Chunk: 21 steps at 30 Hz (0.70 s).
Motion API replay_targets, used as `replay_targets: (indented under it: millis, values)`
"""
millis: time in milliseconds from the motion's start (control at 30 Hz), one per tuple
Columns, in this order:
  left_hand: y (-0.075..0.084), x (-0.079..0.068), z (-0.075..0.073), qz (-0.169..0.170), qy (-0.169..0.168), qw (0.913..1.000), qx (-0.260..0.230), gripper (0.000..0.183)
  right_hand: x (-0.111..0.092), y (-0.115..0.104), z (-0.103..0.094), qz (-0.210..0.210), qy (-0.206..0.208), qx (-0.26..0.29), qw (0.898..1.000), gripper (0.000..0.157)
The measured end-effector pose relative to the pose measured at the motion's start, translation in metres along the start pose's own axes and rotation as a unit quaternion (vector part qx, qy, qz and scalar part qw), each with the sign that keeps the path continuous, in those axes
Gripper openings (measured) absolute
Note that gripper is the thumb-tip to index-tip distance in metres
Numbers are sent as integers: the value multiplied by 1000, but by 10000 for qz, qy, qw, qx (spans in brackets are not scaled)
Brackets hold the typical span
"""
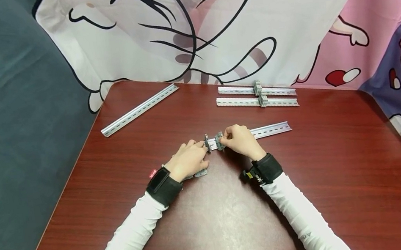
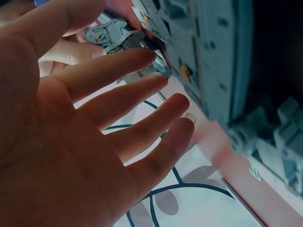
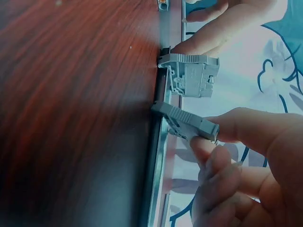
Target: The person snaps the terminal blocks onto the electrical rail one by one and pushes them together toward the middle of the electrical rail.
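A slotted metal DIN rail point(image 1: 272, 129) lies in front of me, partly covered by both hands. My right hand point(image 1: 241, 139) pinches a grey terminal block point(image 3: 187, 120) between thumb and fingers; it sits tilted at the rail. Beside it, a second grey terminal block point(image 3: 191, 73) stands more upright on the rail. A fingertip of my left hand point(image 1: 189, 160) is at that second block; whether it presses cannot be told. The left fingers are extended and spread in the left wrist view. More terminal blocks point(image 1: 200, 173) lie under the left palm, mostly hidden.
Two rails, an upper one point(image 1: 236, 90) and a lower one point(image 1: 237, 101), lie at the back right, with grey terminal blocks point(image 1: 263, 100) near their middles. Another rail point(image 1: 140, 110) lies slanted at the back left. A printed cloth point(image 1: 296, 13) hangs behind the brown table point(image 1: 343, 156).
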<state>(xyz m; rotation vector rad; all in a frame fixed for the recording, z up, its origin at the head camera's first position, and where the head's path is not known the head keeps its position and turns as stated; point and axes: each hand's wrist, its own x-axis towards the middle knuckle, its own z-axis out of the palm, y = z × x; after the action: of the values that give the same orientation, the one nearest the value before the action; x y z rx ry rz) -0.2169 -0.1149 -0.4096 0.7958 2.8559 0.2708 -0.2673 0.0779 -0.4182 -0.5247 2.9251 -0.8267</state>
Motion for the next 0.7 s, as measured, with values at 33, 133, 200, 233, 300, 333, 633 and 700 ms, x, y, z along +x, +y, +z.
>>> replay_targets:
  millis: [33, 133, 200, 233, 300, 333, 633, 700]
  values:
    - [0, 0, 1, -12, -37, 10000, -14, 25, 0, -2, 0, 22, 49, -63, 10000, 19]
    - [1, 1, 2, -61, -82, 9999, -51, 27, 0, -6, 1, 44, 171, -249, 9995, 18]
    - [2, 1, 2, -94, -76, 9999, -73, 27, 1, -8, 2, 36, 235, -357, 9991, 18]
    - [2, 1, 2, -99, -62, 9999, -69, 27, 1, -9, 2, 33, 259, -400, 9989, 18]
    - [2, 1, 3, -97, -40, 9999, -55, 26, 2, -10, 3, 50, 256, -440, 9987, 18]
    - [2, 1, 3, -84, -19, 10000, -50, 26, 2, -10, 3, 61, 241, -451, 9987, 18]
    - [3, 0, 6, -50, 146, 9999, 53, 25, 7, -14, 7, 290, -5, -737, 9969, 25]
    - [4, 0, 6, -50, 151, 9998, 91, 25, 7, -16, 8, 333, -35, -858, 9957, 29]
